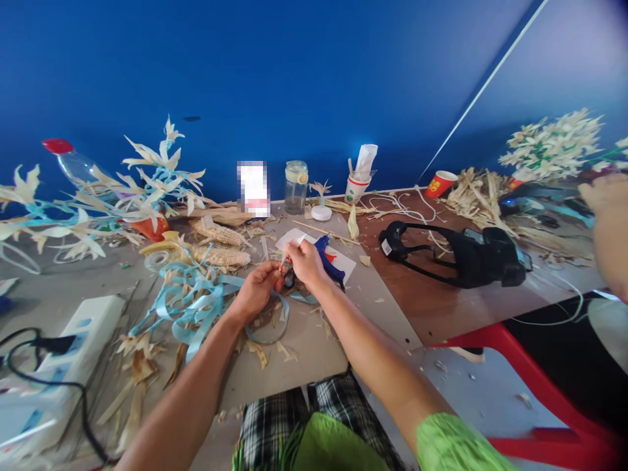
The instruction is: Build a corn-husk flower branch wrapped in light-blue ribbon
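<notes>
My left hand (256,289) and my right hand (305,260) meet over the grey table (314,333), both closed in a pinch on a small husk piece (287,263) held between them. A loop of light blue ribbon (267,327) hangs under my left hand and joins a tangled ribbon pile (191,304) to its left. Just behind my right hand lies a blue glue gun (328,258) on a white sheet (343,260).
Corn cobs (218,245), husk scraps and husk flower stems (147,176) lie at left, with a white power strip (59,353). A jar (296,186), paper cups (356,188) and a black headset (471,255) stand behind and right. Another person's hand (611,229) shows at far right.
</notes>
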Available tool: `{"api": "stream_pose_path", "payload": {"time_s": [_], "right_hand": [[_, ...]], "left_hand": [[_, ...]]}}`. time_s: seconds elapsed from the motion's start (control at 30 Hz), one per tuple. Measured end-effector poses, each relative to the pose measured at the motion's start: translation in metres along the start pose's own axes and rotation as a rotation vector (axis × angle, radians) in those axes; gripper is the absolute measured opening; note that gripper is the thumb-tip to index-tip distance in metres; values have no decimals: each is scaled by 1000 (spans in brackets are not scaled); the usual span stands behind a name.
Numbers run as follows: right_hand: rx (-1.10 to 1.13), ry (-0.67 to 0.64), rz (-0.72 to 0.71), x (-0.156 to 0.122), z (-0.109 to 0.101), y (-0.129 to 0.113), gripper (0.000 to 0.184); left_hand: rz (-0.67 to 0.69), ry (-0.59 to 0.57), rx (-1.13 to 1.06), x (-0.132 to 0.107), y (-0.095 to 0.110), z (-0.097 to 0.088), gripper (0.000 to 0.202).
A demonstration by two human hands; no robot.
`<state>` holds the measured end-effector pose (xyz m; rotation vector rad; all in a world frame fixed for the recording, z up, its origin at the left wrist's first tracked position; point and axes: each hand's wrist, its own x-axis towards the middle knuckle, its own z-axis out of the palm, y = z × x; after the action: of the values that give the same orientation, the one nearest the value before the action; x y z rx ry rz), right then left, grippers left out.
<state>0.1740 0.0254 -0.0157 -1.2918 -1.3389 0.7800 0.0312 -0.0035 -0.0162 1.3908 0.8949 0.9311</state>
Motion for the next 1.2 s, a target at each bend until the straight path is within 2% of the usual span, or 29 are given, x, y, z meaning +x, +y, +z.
{"api": "stream_pose_path", "payload": {"time_s": [0.17,0.27,0.33,0.4,0.43,0.47,0.5,0.6,0.7,0.83,0.93,1.03,1.13,1.2], "right_hand": [[-24,58,24,-4,7,3,26],[30,117,52,3,1,4,24],[104,237,104,13,-12,3,26],[231,453,197,22,-29,2,32],[290,544,192,25,-35,1,34],[311,580,149,26,-39,0,35],[292,570,93,26,-39,-1,36],[132,266,39,15,-25,-3,42],[-4,214,56,6,-10,-2,33],[-62,172,31,7,-10,4,15],[-51,80,-6,9,-12,7,17],[-8,44,11,8,-11,7,19],[135,-2,37,5,-11,1,21],[237,-106,61,1,-13,-7,24]], "left_hand": [[4,-33,-5,2,-7,-3,25],[1,-32,-9,0,-9,-1,26],[-19,-97,5,-2,-9,2,26],[-43,-205,16,-4,-8,5,25],[-47,-208,-13,-4,-7,6,24],[-28,-152,-65,-3,-6,7,23],[-8,-99,-113,-1,-5,7,21],[20,-27,-177,3,-5,5,21],[7,32,-199,4,-6,1,23],[1,120,-269,4,-7,-2,25],[9,146,-309,4,-5,-2,24],[4,148,-357,3,-3,0,23],[-17,111,-373,1,-1,0,23],[-21,87,-368,0,0,0,23]]}}
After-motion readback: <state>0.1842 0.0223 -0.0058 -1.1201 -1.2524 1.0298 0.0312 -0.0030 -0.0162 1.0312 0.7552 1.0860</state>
